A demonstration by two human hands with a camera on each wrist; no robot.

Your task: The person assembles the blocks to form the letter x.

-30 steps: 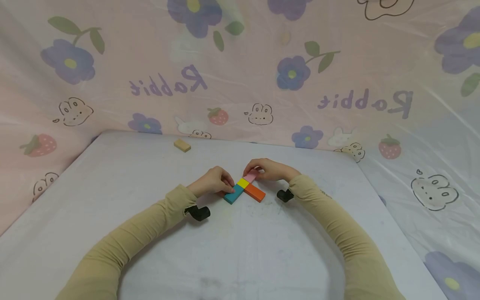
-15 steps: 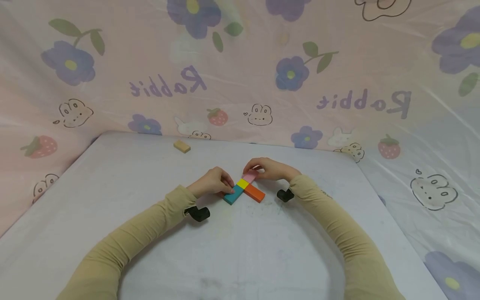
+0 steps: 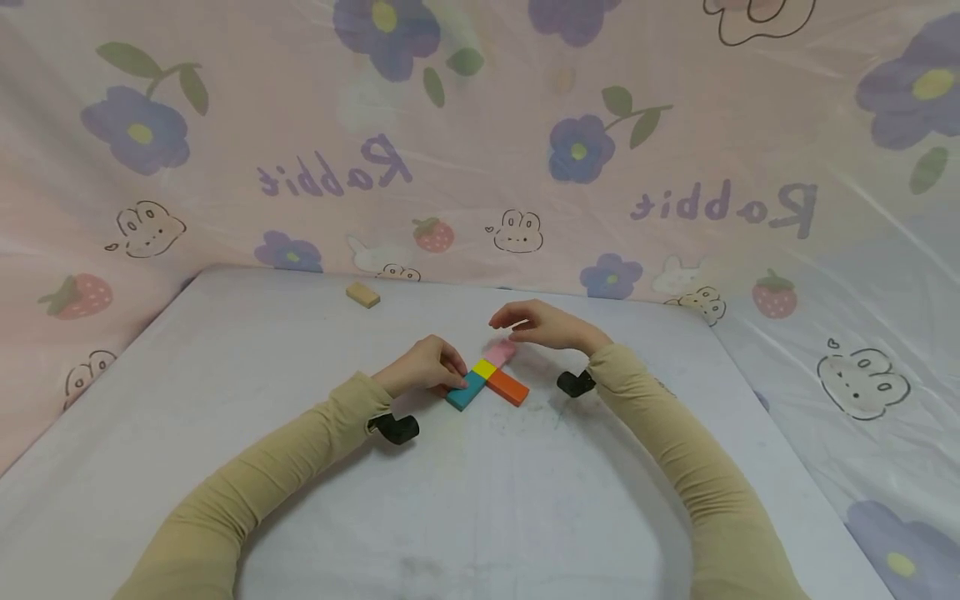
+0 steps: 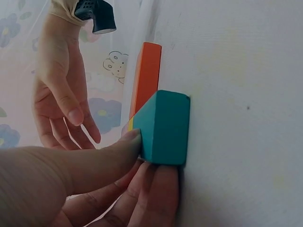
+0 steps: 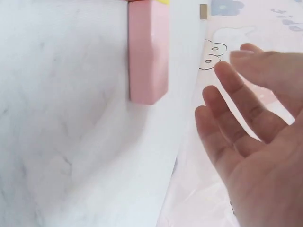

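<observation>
My left hand (image 3: 427,364) pinches a teal block (image 3: 465,391), thumb on one face and fingers along its side, as the left wrist view shows. The teal block (image 4: 170,127) lies flat on the table, its end meeting a small yellow block (image 3: 484,368). An orange block (image 3: 507,387) and a pink block (image 3: 499,352) lie against the yellow one, pointing in different directions. Above and behind the pink block, my right hand (image 3: 543,323) hovers with loosely bent fingers and holds nothing. In the right wrist view the pink block (image 5: 148,52) is apart from the right hand (image 5: 251,118).
A plain wooden block (image 3: 363,294) lies alone near the table's back edge, left of centre. The white-covered table (image 3: 465,500) is bounded behind and at the sides by a printed curtain (image 3: 465,125). Black wrist cameras (image 3: 397,428) hang below both cuffs.
My right hand has let go of the pink block and lifted up and back from it, its fingers spreading. The left hand and the blocks stay put; the head view shifts slightly.
</observation>
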